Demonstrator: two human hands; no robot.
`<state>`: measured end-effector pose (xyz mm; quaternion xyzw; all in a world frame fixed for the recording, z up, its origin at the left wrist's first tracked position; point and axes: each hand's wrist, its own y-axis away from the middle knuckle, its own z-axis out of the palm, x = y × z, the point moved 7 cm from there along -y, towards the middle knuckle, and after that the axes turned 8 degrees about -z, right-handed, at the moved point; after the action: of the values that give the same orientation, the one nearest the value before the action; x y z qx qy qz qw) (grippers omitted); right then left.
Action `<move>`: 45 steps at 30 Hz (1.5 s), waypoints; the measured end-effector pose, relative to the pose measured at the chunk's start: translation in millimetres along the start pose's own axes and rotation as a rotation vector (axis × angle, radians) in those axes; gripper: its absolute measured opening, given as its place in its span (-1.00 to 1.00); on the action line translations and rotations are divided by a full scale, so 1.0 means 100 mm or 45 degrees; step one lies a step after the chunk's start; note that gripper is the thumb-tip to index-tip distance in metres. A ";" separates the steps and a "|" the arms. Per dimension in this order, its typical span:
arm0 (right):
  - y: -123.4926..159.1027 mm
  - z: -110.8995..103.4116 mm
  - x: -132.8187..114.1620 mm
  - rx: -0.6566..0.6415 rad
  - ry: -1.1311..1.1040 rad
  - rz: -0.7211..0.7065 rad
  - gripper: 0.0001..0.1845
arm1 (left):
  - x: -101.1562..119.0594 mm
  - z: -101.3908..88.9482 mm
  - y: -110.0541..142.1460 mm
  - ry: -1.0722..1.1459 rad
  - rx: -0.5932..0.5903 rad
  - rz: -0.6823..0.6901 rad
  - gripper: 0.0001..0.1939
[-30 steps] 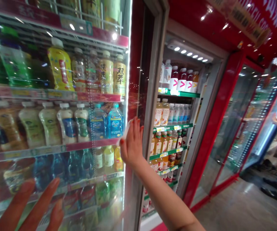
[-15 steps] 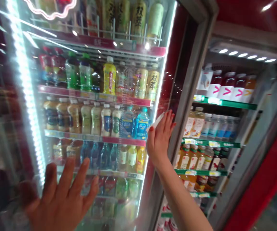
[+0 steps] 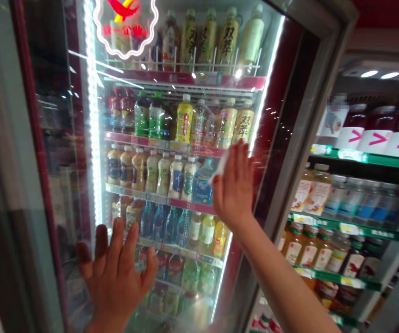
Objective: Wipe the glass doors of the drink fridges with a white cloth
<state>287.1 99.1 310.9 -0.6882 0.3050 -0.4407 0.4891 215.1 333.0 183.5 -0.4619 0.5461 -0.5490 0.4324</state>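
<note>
A glass cooler door point(image 3: 283, 97) stands in front of me, with lit shelves of drink bottles point(image 3: 171, 173) behind it. My left hand point(image 3: 116, 273) lies flat against the lower glass, fingers spread, holding nothing. My right hand point(image 3: 234, 189) presses a small white cloth point(image 3: 222, 164) flat against the glass near the door's right edge, fingers stretched upward. Only a corner of the cloth shows past the fingers.
To the right is an open cooler with green shelves point(image 3: 355, 224) of juice and water bottles. A dark red door frame point(image 3: 36, 152) runs down the left. A round lit logo sign point(image 3: 126, 25) hangs at the top of the glass.
The view has swung left so the whole glass door shows. My right hand slid up and left along the glass with the cloth. My left hand rose into full view on the glass.
</note>
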 end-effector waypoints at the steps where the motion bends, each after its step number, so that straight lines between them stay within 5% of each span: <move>1: 0.07 0.06 -0.29 -0.072 -0.082 -0.204 -0.08 | 0.00 -0.01 -0.01 0.005 0.002 0.011 -0.14; 3: 0.41 0.13 -0.78 -0.214 -0.242 -0.685 -0.08 | -0.01 -0.03 -0.02 0.019 0.004 0.030 -0.14; 5: 0.74 0.11 -0.76 -0.265 -0.289 -0.847 -0.09 | -0.01 -0.04 -0.03 0.028 0.015 0.039 -0.13; 6: 0.79 0.09 -0.52 -0.248 -0.245 -0.741 -0.09 | -0.01 -0.04 -0.03 0.028 0.020 0.040 -0.13; 9: 0.55 -0.07 0.50 -0.069 0.055 -0.036 -0.10 | -0.03 -0.02 -0.01 0.022 0.025 0.020 -0.11; 11: 0.34 -0.14 0.77 0.048 0.171 0.258 -0.14 | -0.06 0.01 0.02 0.025 0.004 -0.025 -0.08; 14: 0.28 -0.03 0.24 0.016 0.037 0.137 -0.09 | -0.12 0.04 0.05 0.012 -0.074 -0.099 -0.06; 16: 0.51 0.10 -0.37 -0.124 -0.145 -0.251 -0.02 | -0.12 0.02 0.05 0.005 -0.098 -0.108 -0.08; 18: 0.83 0.11 -0.62 -0.195 -0.174 -0.488 -0.06 | -0.11 -0.01 0.04 0.009 -0.102 -0.100 -0.09; 20: 0.99 0.03 -0.31 -0.150 -0.072 -0.335 -0.10 | -0.09 -0.04 0.04 0.014 -0.107 -0.100 -0.07; 23: 0.88 -0.13 0.42 0.033 0.099 0.243 -0.15 | -0.07 -0.07 0.07 0.017 -0.105 -0.115 -0.03; 25: 0.74 -0.12 0.43 0.092 0.103 0.383 -0.17 | -0.05 -0.08 0.09 0.010 -0.070 -0.118 -0.06; 27: 0.68 -0.02 -0.03 0.039 0.017 0.172 -0.15 | -0.04 -0.06 0.11 -0.015 -0.056 -0.114 -0.09; 29: 0.85 0.06 -0.63 -0.057 -0.091 -0.298 -0.12 | -0.03 -0.04 0.11 -0.033 -0.063 -0.114 -0.08; 31: 1.14 0.07 -0.87 -0.119 -0.111 -0.614 -0.13 | -0.02 -0.02 0.11 -0.033 -0.057 -0.117 -0.04; 33: 1.25 0.02 -0.50 -0.131 -0.029 -0.474 -0.11 | 0.00 -0.02 0.11 -0.021 -0.025 -0.108 0.02; 36: 1.00 -0.12 0.42 -0.015 0.108 0.184 -0.12 | 0.00 -0.07 0.11 0.014 0.072 -0.112 0.01; 38: 0.74 -0.12 0.57 0.062 0.111 0.386 -0.15 | -0.04 -0.13 0.14 0.019 0.156 -0.172 -0.03; 40: 0.52 -0.01 0.19 0.020 0.013 0.241 -0.11 | -0.11 -0.18 0.23 0.003 0.165 -0.296 -0.11; 43: 0.55 0.08 -0.79 -0.169 -0.275 -0.513 -0.08 | -0.21 -0.15 0.47 -0.017 -0.029 -0.483 -0.19; 45: 0.68 0.02 -1.08 -0.252 -0.396 -0.917 -0.14 | -0.23 -0.12 0.66 -0.082 -0.150 -0.498 -0.17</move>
<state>243.3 169.1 213.2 -0.8532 0.0078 -0.4430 0.2752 206.2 355.8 117.1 -0.6008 0.4631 -0.5746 0.3072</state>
